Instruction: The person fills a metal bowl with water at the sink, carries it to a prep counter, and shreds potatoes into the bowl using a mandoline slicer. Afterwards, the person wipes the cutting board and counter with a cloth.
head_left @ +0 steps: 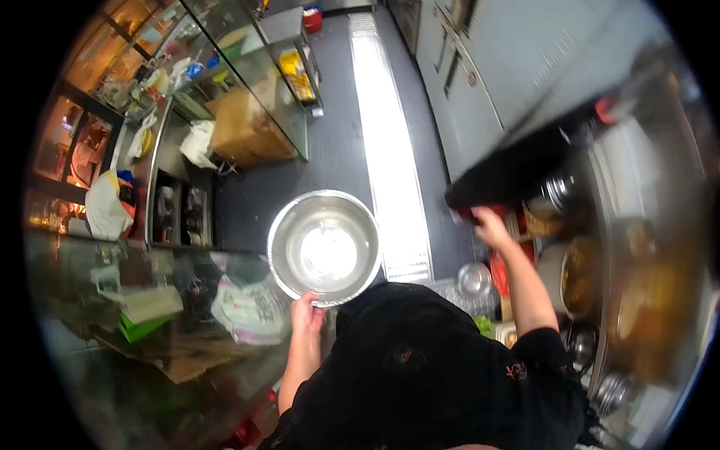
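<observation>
My left hand [306,315] grips the near rim of a wide, round metal basin [281,251], thumb over the edge. The basin is held out in front of my body, above the floor; its inside is shiny, and whether a little liquid lies at the bottom I cannot tell. On the other side, my right hand [489,227] reaches out to the shelving, fingers curled in beside a dark red object [471,212]. What those fingers hold is too small and dark to make out.
A pale strip [390,157] runs along the dark floor. Grey cabinets [480,90] stand at the right, above shelves with pots [562,277] and a clear round container [474,280]. A cardboard box [247,127] sits at the left, behind glass; a white bag [247,311] lies nearer.
</observation>
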### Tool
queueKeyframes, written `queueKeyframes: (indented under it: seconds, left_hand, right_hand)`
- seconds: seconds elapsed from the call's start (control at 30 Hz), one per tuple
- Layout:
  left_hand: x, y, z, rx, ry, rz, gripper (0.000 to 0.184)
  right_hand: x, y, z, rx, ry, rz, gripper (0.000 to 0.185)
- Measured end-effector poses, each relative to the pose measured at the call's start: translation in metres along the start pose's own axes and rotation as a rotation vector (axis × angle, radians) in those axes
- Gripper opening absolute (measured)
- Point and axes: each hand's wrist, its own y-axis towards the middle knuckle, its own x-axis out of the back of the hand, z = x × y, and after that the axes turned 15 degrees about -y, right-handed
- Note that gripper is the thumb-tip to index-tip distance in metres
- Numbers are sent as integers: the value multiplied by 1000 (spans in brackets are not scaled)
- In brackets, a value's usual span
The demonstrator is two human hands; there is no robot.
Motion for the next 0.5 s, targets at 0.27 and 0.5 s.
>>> queueKeyframes:
  seconds: [0.27,0.5]
  left_hand:
    - [-232,149,-106,-23,-20,90,49]
    - [-411,290,-164,-23,-64,89,49]
  right_hand:
    - [-87,-99,-83,-742,-94,895,36]
    - [-76,89,-108,-836,23,1011,40]
